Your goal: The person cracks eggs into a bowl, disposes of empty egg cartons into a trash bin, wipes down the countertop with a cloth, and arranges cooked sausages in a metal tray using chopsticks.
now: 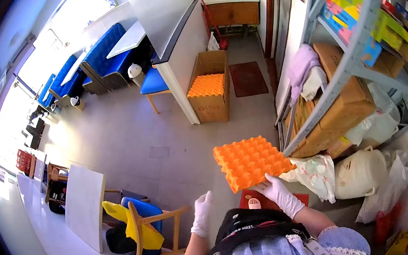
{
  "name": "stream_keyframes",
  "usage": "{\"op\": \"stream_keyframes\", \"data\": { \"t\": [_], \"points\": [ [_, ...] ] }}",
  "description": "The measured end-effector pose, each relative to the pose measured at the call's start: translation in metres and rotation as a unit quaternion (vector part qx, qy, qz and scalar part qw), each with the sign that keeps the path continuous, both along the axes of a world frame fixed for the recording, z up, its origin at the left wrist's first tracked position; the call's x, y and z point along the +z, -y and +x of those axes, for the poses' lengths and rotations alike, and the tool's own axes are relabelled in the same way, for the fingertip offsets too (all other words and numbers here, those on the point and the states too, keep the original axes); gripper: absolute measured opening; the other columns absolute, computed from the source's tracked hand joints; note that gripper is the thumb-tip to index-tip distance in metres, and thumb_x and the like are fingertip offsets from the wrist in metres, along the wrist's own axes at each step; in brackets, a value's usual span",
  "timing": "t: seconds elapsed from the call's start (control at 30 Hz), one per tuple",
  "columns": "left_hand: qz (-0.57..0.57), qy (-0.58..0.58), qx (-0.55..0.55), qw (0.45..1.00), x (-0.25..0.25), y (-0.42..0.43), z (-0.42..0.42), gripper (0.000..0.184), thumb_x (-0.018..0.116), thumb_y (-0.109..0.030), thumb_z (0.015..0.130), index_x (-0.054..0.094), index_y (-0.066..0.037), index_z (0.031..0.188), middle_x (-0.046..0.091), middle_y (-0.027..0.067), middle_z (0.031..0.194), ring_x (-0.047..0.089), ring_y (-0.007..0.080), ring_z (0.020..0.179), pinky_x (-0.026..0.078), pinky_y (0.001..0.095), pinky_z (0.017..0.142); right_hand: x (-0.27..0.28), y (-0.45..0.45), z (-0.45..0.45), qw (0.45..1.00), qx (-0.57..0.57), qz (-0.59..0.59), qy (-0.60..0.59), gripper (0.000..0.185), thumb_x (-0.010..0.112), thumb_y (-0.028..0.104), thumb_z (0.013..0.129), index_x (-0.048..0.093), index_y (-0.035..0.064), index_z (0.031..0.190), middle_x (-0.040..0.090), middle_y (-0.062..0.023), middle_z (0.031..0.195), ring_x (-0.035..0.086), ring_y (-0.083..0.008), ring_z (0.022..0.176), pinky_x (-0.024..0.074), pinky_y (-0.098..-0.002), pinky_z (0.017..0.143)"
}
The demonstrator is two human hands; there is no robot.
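And here the orange egg tray point(253, 159) is held out in front of the body, above the floor, its near edge gripped by the right hand point(278, 193), gloved in white; the digits are closed on that edge, though those beneath are partly hidden, and whether one tray or several nested together are being held cannot be told. Over to the left hand point(203, 209), also gloved, held well apart from the tray: its fingers look bunched, but how far they are curled cannot be told, since the palm is turned out of sight. Below, the red mat point(300, 198) is partly covered by the tray and the black apron point(247, 221), and only the front of one slipper point(254, 204) is shown. Farther off, more orange trays point(206, 84) are seen inside the cardboard box point(212, 110), their lower part hidden by its front wall. On the right, the plastic bag point(317, 175) is partly screened by the hand-held tray's corner, near the white barrel point(360, 175), while the metal shelf point(354, 72) is cut off by the dark rim of the view. On the left, the wooden chair point(175, 226) is partly draped by a yellow cloth point(132, 226).
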State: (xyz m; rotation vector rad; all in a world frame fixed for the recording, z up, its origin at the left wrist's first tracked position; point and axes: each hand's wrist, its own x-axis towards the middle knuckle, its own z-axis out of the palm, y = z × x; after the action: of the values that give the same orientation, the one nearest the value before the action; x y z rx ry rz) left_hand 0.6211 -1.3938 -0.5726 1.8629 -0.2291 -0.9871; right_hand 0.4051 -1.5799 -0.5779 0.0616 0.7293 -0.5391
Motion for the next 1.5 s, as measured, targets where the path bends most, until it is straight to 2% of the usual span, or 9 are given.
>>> {"op": "stream_keyframes", "data": {
  "t": [0.17, 0.47, 0.5, 0.6, 0.93, 1.1, 1.23, 1.37, 1.5],
  "points": [
    [-0.003, -0.103, 0.076, 0.992, 0.010, 0.063, 0.057, 0.047, 0.054, -0.039, 0.090, 0.060, 0.005, 0.104, 0.064, 0.0101, 0.087, 0.060, 0.0174, 0.075, 0.048, 0.0295, 0.067, -0.006, 0.073, 0.088, 0.999, 0.046, 0.014, -0.020, 0.043, 0.054, 0.015, 0.089, 0.037, 0.0033, 0.126, 0.040, -0.0194, 0.130, 0.037, -0.0392, 0.123, 0.0286, -0.0566, 0.104],
    [-0.039, -0.146, -0.012, 0.988, 0.008, 0.225, 0.168, 0.053, 0.052, -0.043, 0.090, 0.053, 0.003, 0.117, 0.062, 0.0120, 0.100, 0.062, 0.0199, 0.086, 0.049, 0.0308, 0.077, -0.051, 0.194, 0.237, 0.996, 0.085, -0.008, 0.015, 0.038, 0.052, 0.014, 0.090, 0.039, 0.0014, 0.124, 0.044, -0.0174, 0.126, 0.042, -0.0368, 0.119, 0.0341, -0.0541, 0.101],
    [-0.031, -0.187, 0.003, 0.982, 0.039, 0.251, 0.179, 0.050, 0.053, -0.041, 0.090, 0.054, 0.000, 0.118, 0.062, 0.0108, 0.101, 0.062, 0.0191, 0.085, 0.050, 0.0303, 0.075, -0.043, 0.208, 0.251, 0.996, 0.090, 0.007, 0.012, 0.038, 0.051, 0.013, 0.091, 0.038, 0.0018, 0.125, 0.042, -0.0167, 0.128, 0.040, -0.0358, 0.120, 0.0328, -0.0532, 0.102],
    [0.024, -0.132, -0.060, 0.989, 0.010, 0.292, 0.225, 0.046, 0.054, -0.038, 0.090, 0.054, 0.000, 0.117, 0.063, 0.0096, 0.100, 0.062, 0.0181, 0.083, 0.050, 0.0291, 0.072, -0.012, 0.239, 0.285, 0.997, 0.076, 0.012, -0.007, 0.033, 0.049, 0.014, 0.092, 0.043, 0.0020, 0.121, 0.049, -0.0148, 0.124, 0.046, -0.0304, 0.117, 0.0380, -0.0460, 0.099],
    [-0.049, -0.196, 0.003, 0.979, 0.000, 0.446, 0.314, 0.037, 0.053, -0.026, 0.092, 0.055, 0.003, 0.115, 0.064, 0.0088, 0.099, 0.062, 0.0163, 0.084, 0.049, 0.0266, 0.073, -0.050, 0.385, 0.377, 0.998, 0.031, 0.048, 0.011, 0.042, 0.046, 0.008, 0.092, 0.030, 0.0034, 0.131, 0.037, -0.0185, 0.132, 0.036, -0.0348, 0.124, 0.0285, -0.0501, 0.107],
    [-0.048, -0.131, 0.047, 0.989, -0.043, 0.503, 0.353, 0.032, 0.057, -0.020, 0.089, 0.057, 0.004, 0.110, 0.064, 0.0061, 0.094, 0.060, 0.0118, 0.078, 0.047, 0.0228, 0.066, -0.051, 0.459, 0.426, 0.996, 0.091, 0.004, -0.011, 0.043, 0.051, 0.006, 0.089, 0.037, 0.0171, 0.127, 0.044, -0.0102, 0.129, 0.045, -0.0308, 0.118, 0.0377, -0.0536, 0.097],
    [-0.006, -0.077, 0.040, 0.996, -0.043, 0.547, 0.386, 0.029, 0.060, -0.018, 0.087, 0.061, 0.004, 0.105, 0.062, 0.0017, 0.080, 0.052, 0.0071, 0.062, 0.040, 0.0212, 0.055, -0.089, 0.510, 0.457, 0.989, 0.140, 0.044, -0.023, 0.040, 0.058, 0.009, 0.086, 0.041, 0.0106, 0.122, 0.051, -0.0112, 0.119, 0.049, -0.0324, 0.113, 0.0404, -0.0522, 0.094],
    [-0.009, -0.048, 0.052, 0.997, -0.062, 0.586, 0.420, 0.018, 0.060, -0.014, 0.084, 0.061, 0.002, 0.091, 0.058, 0.0004, 0.074, 0.049, 0.0060, 0.061, 0.040, 0.0229, 0.054, -0.100, 0.559, 0.458, 0.945, 0.301, -0.007, -0.131, 0.036, 0.063, 0.019, 0.084, 0.046, 0.0068, 0.114, 0.053, -0.0118, 0.115, 0.052, -0.0294, 0.108, 0.0437, -0.0453, 0.092],
    [0.022, 0.003, -0.018, 1.000, -0.102, 0.597, 0.460, 0.021, 0.061, -0.014, 0.084, 0.061, 0.004, 0.095, 0.058, 0.0002, 0.073, 0.050, 0.0065, 0.062, 0.042, 0.0238, 0.056, -0.138, 0.588, 0.430, 0.932, 0.316, -0.019, -0.176, 0.040, 0.064, 0.026, 0.083, 0.047, 0.0044, 0.112, 0.056, -0.0121, 0.105, 0.057, -0.0245, 0.099, 0.0487, -0.0369, 0.082]
  ]
}}
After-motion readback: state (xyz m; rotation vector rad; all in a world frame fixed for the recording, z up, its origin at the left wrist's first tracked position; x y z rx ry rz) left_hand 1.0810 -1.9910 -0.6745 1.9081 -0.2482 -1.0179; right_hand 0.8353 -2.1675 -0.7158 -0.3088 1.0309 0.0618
